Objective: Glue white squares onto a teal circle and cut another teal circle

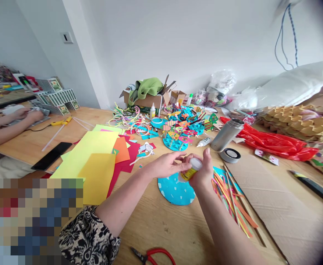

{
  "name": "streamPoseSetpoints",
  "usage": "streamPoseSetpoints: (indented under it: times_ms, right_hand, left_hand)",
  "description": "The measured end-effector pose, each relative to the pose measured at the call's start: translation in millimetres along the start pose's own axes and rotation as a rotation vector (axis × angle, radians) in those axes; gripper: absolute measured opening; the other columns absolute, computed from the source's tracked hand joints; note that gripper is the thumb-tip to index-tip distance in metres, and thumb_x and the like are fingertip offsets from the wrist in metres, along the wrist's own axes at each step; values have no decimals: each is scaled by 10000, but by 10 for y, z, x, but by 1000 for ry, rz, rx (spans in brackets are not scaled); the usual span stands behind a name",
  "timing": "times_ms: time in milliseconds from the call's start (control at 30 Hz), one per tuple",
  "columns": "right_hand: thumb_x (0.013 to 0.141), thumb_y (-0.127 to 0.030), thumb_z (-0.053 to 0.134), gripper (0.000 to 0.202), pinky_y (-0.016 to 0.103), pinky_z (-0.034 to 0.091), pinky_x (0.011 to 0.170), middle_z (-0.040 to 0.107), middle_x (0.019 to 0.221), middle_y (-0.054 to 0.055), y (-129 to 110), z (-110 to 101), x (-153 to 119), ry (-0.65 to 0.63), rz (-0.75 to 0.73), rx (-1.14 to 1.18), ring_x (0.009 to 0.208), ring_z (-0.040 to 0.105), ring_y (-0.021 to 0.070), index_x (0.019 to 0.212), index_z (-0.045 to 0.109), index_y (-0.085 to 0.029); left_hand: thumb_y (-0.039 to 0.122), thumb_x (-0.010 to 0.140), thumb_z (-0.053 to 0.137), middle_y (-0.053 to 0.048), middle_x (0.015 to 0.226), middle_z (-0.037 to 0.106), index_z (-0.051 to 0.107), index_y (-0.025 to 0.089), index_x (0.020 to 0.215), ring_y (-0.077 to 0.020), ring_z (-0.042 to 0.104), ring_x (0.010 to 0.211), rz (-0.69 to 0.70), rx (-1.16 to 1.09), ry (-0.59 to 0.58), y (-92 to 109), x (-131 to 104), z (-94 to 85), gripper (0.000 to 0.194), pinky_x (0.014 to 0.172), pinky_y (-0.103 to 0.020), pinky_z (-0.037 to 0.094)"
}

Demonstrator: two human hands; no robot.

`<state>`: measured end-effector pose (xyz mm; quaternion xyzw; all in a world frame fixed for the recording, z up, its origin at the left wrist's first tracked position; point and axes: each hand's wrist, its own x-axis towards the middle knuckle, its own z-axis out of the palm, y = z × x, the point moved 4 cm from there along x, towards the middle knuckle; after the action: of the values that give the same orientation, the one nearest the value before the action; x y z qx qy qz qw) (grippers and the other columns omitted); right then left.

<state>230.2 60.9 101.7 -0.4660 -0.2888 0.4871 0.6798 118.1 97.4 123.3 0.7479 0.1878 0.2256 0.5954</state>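
While the right hand [200, 176] is wrapped around a white cylindrical container with a yellow label [188, 174], apparently glue, the left hand [165, 165] is partly open with fingertips at its near side; whether these also grip cannot be told. Whether the container is capped is likewise unclear. Below both hands, a flat round blue disc with pale patches [176, 193] lies on the wooden tabletop [145, 221]; its visible surface carries no raised pieces. Ahead of the hands, a blue base bearing colourful paper cut-outs [175, 141] appears further advanced. Work on the disc is judged early, attachment of pieces outstanding. Loose multicoloured paper strips [242, 209] lie right of the right hand, unattached.
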Motion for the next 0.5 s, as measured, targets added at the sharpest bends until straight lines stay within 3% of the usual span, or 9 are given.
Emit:
streamPoseSetpoints:
  times_ms: [167,367,500]
  right_hand:
    - [734,-760,383,645,258,248,345,391,377,3,-24,-6,-12,11,-22,30,320,375,114,411,502,-213]
    - [732,-744,430,627,256,289,385,457,413,15,-16,-14,-17,44,-96,-12,384,405,115,427,526,-205]
    - [684,-779,451,632,247,277,360,468,388,5,33,-13,-12,95,-94,19,351,408,107,435,512,-201]
  left_hand:
    - [403,915,517,-98,1387,505,480,194,1352,-258,471,1266,64,101,-75,202,-81,47,486,1030,-356,385]
    - [479,927,452,-87,1370,511,368,213,1425,-264,499,1231,34,132,-160,223,-123,81,571,964,-326,433]
    - [507,927,437,-87,1441,438,263,211,1465,-252,468,1265,-5,269,-199,251,-148,76,638,1003,-332,403]
